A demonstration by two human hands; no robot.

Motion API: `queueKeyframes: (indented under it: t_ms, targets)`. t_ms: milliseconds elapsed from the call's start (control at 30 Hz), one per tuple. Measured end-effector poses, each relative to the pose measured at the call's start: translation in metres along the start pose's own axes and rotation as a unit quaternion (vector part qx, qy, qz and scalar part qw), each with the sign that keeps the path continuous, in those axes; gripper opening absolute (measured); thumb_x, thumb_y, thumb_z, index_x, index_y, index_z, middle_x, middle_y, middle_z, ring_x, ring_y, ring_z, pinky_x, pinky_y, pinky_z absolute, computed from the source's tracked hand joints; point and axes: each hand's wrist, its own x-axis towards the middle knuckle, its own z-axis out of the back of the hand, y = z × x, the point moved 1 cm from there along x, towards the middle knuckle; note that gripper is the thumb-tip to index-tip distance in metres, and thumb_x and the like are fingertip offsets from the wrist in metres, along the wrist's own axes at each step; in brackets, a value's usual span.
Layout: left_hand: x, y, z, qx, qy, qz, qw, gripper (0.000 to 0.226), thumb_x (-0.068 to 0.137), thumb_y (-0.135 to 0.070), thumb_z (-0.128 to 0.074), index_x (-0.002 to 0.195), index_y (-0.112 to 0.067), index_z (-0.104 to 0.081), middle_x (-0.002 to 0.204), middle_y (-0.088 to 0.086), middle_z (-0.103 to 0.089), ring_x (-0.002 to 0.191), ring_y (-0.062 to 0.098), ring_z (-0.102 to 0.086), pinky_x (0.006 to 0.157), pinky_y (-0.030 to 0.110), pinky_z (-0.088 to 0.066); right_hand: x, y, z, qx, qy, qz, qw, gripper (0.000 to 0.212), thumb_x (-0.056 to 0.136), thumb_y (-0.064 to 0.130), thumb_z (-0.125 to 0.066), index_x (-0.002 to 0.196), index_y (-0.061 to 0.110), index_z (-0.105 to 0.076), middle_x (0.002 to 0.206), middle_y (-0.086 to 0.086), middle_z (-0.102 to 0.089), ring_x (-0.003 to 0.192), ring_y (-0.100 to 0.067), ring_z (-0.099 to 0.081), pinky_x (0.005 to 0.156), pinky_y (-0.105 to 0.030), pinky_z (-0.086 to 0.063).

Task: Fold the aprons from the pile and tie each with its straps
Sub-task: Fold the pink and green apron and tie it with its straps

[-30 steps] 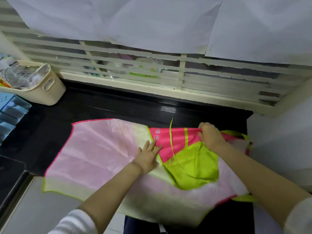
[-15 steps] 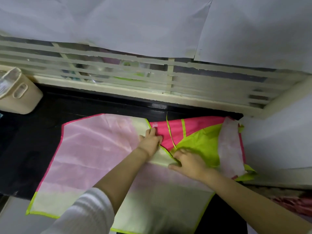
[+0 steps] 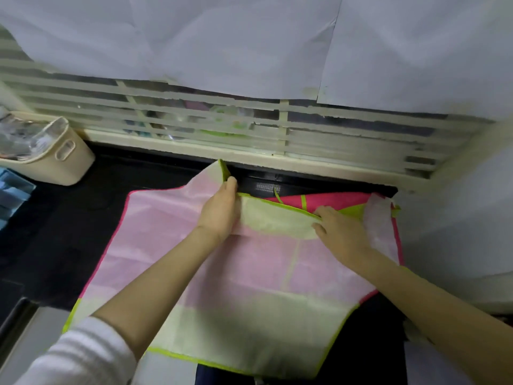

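A pale pink apron point(image 3: 166, 251) with lime green trim lies spread inside out on the black counter point(image 3: 55, 232). Its far edge is lifted into a fold. My left hand point(image 3: 220, 211) grips that raised edge near the middle. My right hand point(image 3: 340, 232) rests on the folded pale green flap to the right, fingers pointing left along the green-trimmed edge. Bright pink and lime fabric of the apron's right side point(image 3: 333, 200) shows behind the flap. A thin green strap point(image 3: 277, 195) sticks up near the far edge.
A cream plastic basket point(image 3: 66, 159) with clear wrappers stands at the far left of the counter. A slatted cream window frame point(image 3: 249, 134) runs along the back, with white paper above. A white wall closes the right side. Blue items point(image 3: 11, 193) lie at the left edge.
My left hand has gone from pressing flat on the apron to gripping and lifting its far edge. The pale flap now covers most of the bright pink and lime part. My right hand has shifted right.
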Motion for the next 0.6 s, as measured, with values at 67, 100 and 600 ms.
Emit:
queueKeyframes:
  t_ms: [67, 100, 600]
  targets:
    - [-0.013, 0.003, 0.012, -0.04, -0.031, 0.005, 0.999, 0.009, 0.09, -0.007, -0.042, 0.095, -0.01, -0.035, 0.098, 0.009, -0.051, 0.079, 0.033, -0.048, 0.069, 0.039, -0.04, -0.008, 0.014, 0.012, -0.008, -0.044, 0.074, 0.996, 0.015, 0.08, 0.01, -0.069, 0.093, 0.009, -0.06, 0.083, -0.008, -0.056, 0.06, -0.032, -0.06, 0.041, -0.036, -0.04]
    - [-0.022, 0.005, 0.017, -0.05, -0.043, 0.001, 0.998, 0.01, 0.089, -0.006, -0.043, 0.094, -0.01, -0.036, 0.099, 0.01, -0.052, 0.08, 0.032, -0.048, 0.07, 0.041, -0.042, -0.014, 0.022, 0.014, -0.012, -0.049, 0.104, 0.993, 0.019, 0.075, 0.008, -0.073, 0.09, 0.011, -0.061, 0.079, -0.006, -0.055, 0.054, -0.03, -0.058, 0.035, -0.034, -0.038]
    - [-0.168, 0.1, -0.003, 0.129, 0.051, 0.109, 0.984, 0.033, 0.08, 0.003, -0.052, 0.113, -0.002, -0.05, 0.104, 0.015, -0.048, 0.1, 0.036, -0.053, 0.08, 0.045, -0.044, -0.103, 0.111, -0.044, -0.043, 0.335, 0.321, 0.885, 0.034, 0.092, 0.011, -0.047, 0.126, 0.008, -0.042, 0.126, -0.012, -0.048, 0.115, -0.032, -0.051, 0.085, -0.039, -0.041]
